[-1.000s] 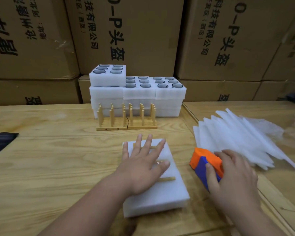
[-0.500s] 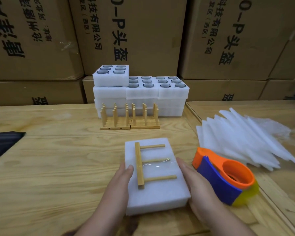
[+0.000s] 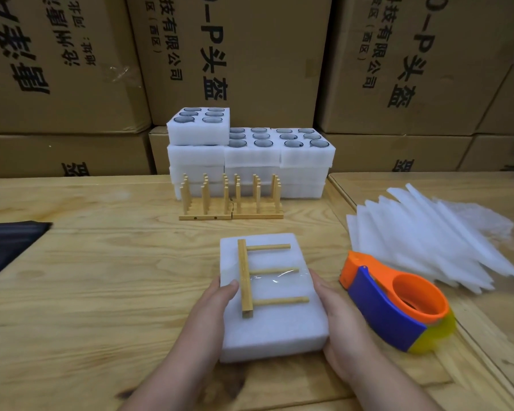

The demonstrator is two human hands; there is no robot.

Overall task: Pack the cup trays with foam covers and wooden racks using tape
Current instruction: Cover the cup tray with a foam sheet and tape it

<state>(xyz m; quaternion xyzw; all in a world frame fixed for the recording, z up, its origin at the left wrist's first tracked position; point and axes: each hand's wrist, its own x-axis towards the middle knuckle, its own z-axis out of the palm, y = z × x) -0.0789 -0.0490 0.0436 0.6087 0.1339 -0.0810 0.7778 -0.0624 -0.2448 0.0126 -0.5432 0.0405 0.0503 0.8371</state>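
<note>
Left hand: the left hand (image 3: 212,304) is laid against the left edge of the pack (image 3: 275,324), thumb on the top face beside the rack (image 3: 247,277); the other fingers are hidden by the foam, so it cannot be told whether they are curled round it.
Right hand: the right hand (image 3: 339,318) is set against the right edge of the pack, palm inward, fingers fairly straight along the side; nothing is seen to be pinched.
Pack: a white foam block, lying flat on the table (image 3: 101,292) near the front edge, held between both hands.
Rack: a wooden bar with three pegs, laid flat on top of the pack, bar toward the left, pegs pointing right.
Tape: a clear strip (image 3: 279,275) is seen across the middle peg and the foam.
Dispenser: an orange, blue and yellow dispenser (image 3: 395,301) is placed on the table just right of the right hand, apart from the pack.
Covers: a fanned pile of thin white foam sheets (image 3: 428,232) is spread on the table behind and right of the dispenser.
Spare racks: two groups of racks (image 3: 230,200) are stood upright, pegs up, beyond the pack.
Trays: stacked foam trays (image 3: 250,155) with cups in round wells are placed just behind the spare racks.
Boxes: printed cartons (image 3: 250,54) are stacked behind the table.
Dark item: a black object (image 3: 9,244) is seen at the table's left edge; what it is cannot be told.
</note>
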